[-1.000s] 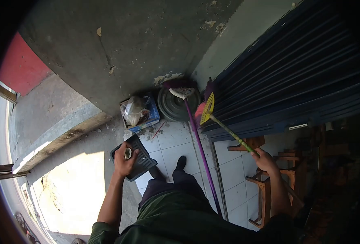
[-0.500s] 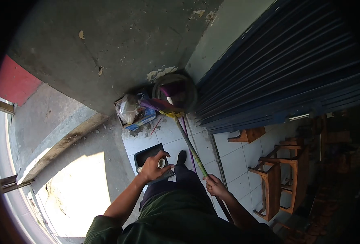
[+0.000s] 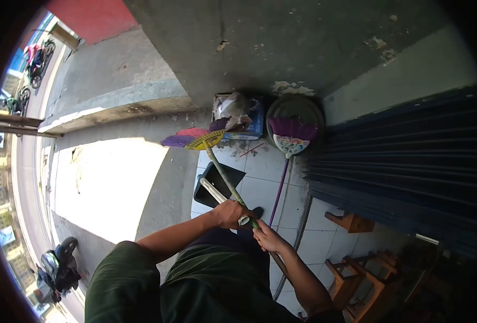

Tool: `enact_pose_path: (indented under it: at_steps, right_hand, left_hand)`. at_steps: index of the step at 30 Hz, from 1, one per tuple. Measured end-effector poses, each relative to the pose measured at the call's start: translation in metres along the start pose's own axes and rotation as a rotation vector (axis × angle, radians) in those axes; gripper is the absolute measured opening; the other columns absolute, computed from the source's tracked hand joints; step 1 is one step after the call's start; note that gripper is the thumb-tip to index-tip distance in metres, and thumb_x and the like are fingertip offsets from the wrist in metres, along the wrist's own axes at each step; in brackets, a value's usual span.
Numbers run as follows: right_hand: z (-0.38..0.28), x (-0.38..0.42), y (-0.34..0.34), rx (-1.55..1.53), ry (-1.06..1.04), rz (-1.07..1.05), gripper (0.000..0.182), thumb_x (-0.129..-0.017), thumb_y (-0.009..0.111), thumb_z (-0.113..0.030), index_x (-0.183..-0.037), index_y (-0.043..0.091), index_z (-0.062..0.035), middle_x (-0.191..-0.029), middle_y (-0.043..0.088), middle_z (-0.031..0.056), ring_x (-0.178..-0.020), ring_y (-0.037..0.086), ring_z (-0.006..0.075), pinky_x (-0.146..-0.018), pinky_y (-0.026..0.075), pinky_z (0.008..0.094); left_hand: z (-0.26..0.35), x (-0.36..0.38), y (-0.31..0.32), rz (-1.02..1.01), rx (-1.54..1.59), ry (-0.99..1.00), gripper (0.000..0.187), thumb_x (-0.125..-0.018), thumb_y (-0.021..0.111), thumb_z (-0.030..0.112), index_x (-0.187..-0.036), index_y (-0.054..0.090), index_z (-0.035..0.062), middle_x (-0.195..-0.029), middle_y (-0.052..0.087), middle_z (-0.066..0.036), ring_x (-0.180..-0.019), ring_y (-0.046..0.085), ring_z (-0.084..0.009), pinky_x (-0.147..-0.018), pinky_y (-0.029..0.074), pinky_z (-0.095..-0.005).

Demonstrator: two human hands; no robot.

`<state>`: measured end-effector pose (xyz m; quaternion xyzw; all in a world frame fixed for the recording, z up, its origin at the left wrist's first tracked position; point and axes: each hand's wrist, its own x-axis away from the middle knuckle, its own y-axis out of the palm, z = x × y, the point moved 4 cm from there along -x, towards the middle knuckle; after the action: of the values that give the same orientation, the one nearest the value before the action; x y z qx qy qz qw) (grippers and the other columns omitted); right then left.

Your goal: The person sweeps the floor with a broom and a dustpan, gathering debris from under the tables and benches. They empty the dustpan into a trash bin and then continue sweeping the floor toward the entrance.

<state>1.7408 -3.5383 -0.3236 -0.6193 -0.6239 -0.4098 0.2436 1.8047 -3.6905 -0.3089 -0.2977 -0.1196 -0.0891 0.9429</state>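
My left hand (image 3: 230,214) is closed around the whitish tube handle of a black dustpan (image 3: 229,176); the tube's hollow end sticks out by my thumb. The pan is in front of my legs, over the white tiles. My right hand (image 3: 268,238) grips the green stick of a broom (image 3: 225,176), just below my left hand. That stick slants up and left across the pan, and my left fingers overlap it. The broom's yellow head with pink and purple bristles points left, near the box.
A second broom (image 3: 294,132) with a purple handle leans against a round dark tub (image 3: 309,107). Beside it, a blue box (image 3: 257,116) holds a plastic bag. Wooden stools (image 3: 351,280) stand right, below a dark shutter (image 3: 400,167). Motorcycles (image 3: 60,266) are on the street side.
My left hand, earlier open over the dustpan's handle, has closed on it, and the handle now slants. The broom's head has swung left in my right hand. My view has turned left.
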Motion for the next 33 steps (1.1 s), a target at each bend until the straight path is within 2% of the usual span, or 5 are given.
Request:
enact_pose_path:
  at_steps: [7,13,19,30,33]
  right_hand:
    - [-0.046,-0.041,0.000,1.128,-0.530,0.261,0.044,-0.079,0.051,-0.017,-0.114,0.029,-0.0045,-0.104,0.047,0.0200,-0.094,0.047,0.0381,-0.080,0.040,0.0410]
    - [-0.117,0.031,0.000,0.751,-1.079,0.225,0.022,-0.076,0.053,-0.006,-0.098,0.050,-0.0026,-0.090,0.055,0.0095,-0.079,0.056,0.0250,-0.068,0.046,0.0322]
    - [0.017,0.076,-0.053,0.348,-1.288,0.644,0.020,-0.072,0.053,-0.002,-0.091,0.051,-0.0030,-0.072,0.054,0.0086,-0.059,0.055,0.0173,-0.051,0.044,0.0267]
    - [0.414,-0.171,-0.174,0.386,0.470,0.774,0.068,-0.068,0.064,-0.030,-0.122,0.028,-0.0065,-0.118,0.037,0.0153,-0.104,0.043,0.0336,-0.083,0.041,0.0437]
    - [0.459,-0.238,-0.180,0.241,0.357,0.842,0.079,-0.066,0.067,-0.030,-0.126,0.021,-0.0063,-0.124,0.032,0.0178,-0.107,0.042,0.0363,-0.085,0.041,0.0447]
  left_hand:
    - [-0.056,0.006,0.057,0.328,-0.184,-0.368,0.024,-0.070,0.052,0.012,-0.094,0.052,0.0092,-0.064,0.057,-0.014,-0.062,0.059,-0.0305,-0.055,0.047,-0.0388]
    - [-0.154,0.035,0.085,0.529,-0.075,-0.825,0.026,-0.070,0.050,0.009,-0.096,0.049,0.0120,-0.072,0.057,-0.018,-0.073,0.056,-0.0359,-0.062,0.044,-0.0442]
    - [-0.196,0.082,0.092,0.830,0.102,-0.798,0.018,-0.070,0.056,0.010,-0.089,0.053,0.0078,-0.073,0.058,-0.018,-0.073,0.057,-0.0354,-0.062,0.045,-0.0387]
    - [-0.255,0.131,0.100,1.100,0.355,-0.989,0.015,-0.081,0.055,0.015,-0.092,0.050,0.0051,-0.068,0.054,-0.006,-0.055,0.049,-0.0094,-0.047,0.038,-0.0198]
    - [-0.255,0.134,0.091,0.978,0.355,-0.943,0.016,-0.082,0.054,0.017,-0.092,0.049,0.0054,-0.067,0.052,-0.004,-0.057,0.048,-0.0086,-0.046,0.038,-0.0206]
